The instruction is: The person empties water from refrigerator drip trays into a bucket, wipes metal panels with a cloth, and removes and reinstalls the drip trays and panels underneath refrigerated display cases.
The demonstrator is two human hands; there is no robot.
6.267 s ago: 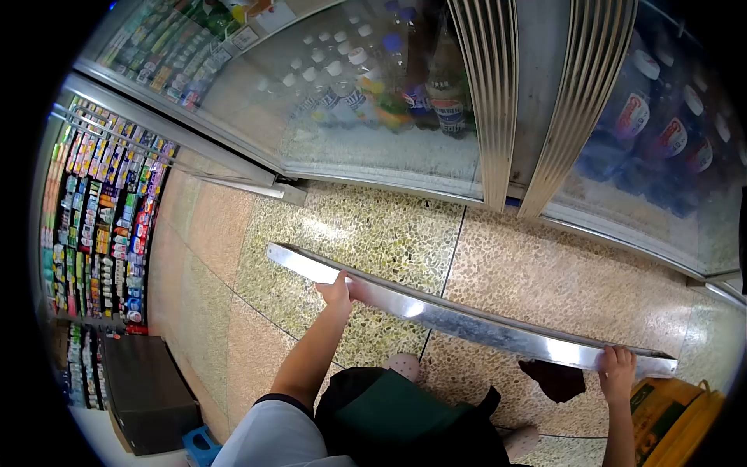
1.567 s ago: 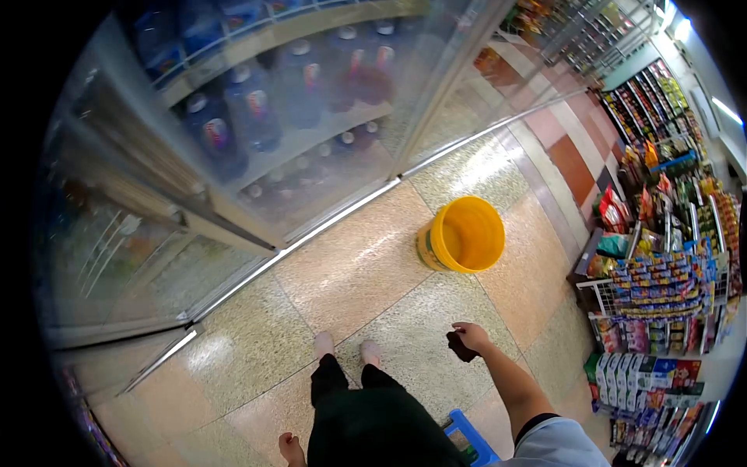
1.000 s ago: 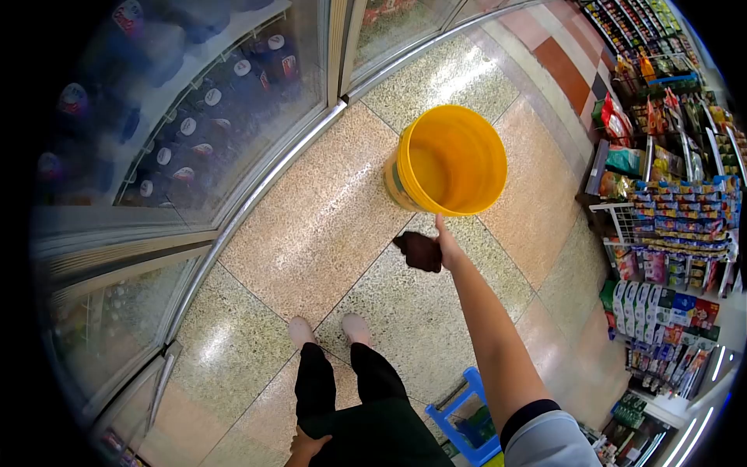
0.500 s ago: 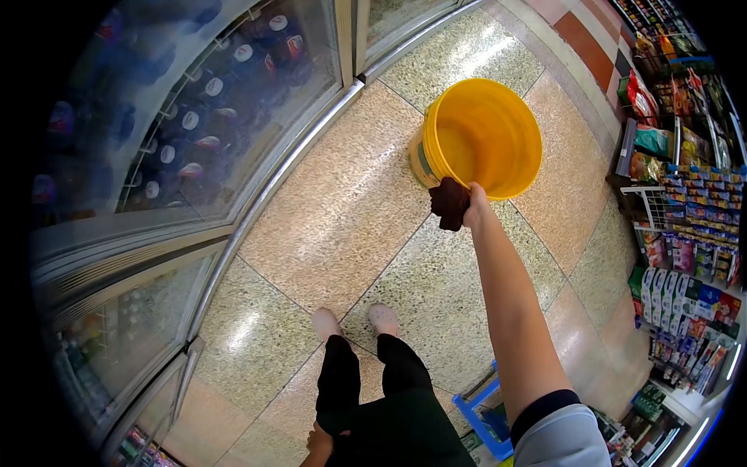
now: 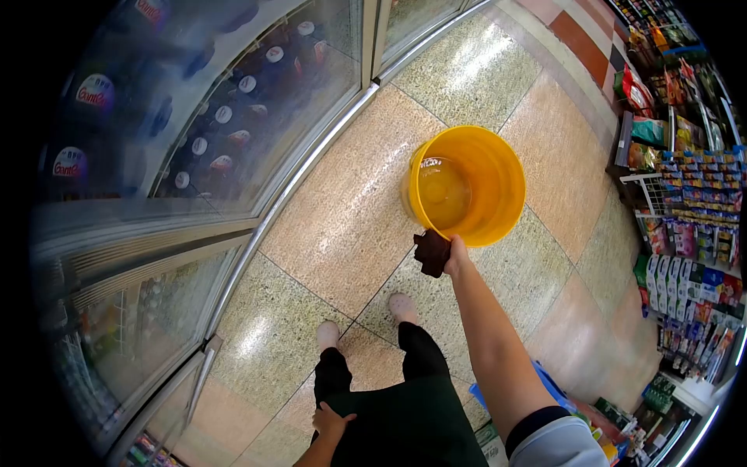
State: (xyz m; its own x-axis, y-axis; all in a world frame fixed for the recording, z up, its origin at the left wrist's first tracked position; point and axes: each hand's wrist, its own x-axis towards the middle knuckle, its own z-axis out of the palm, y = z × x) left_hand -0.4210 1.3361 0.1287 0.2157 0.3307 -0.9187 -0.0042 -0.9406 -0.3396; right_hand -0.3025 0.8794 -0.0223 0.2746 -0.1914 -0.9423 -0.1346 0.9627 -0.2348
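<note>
My right hand [image 5: 458, 258] is closed on the near rim of a yellow bucket [image 5: 495, 191], with the arm stretched out ahead. A crumpled dark brown cloth [image 5: 432, 253] hangs over that rim beside my thumb, pressed in the same grip. Glints at the bottom of the bucket look like shallow clear liquid. Down by my waist, my left hand [image 5: 331, 421] grips the edge of a dark green apron [image 5: 412, 424]; its fingertips are partly hidden.
Glass-door coolers [image 5: 311, 117] with bottles line the left side, edged by a metal strip. Shelves of packaged goods [image 5: 692, 210] run along the right. A blue plastic object [image 5: 551, 383] is behind my right forearm. The floor is speckled tile [image 5: 350, 210].
The bucket and my right hand have come lower and slightly left in view, and the bucket's bottom shows more. My left hand appears higher, at the apron's edge. My feet have shifted in view.
</note>
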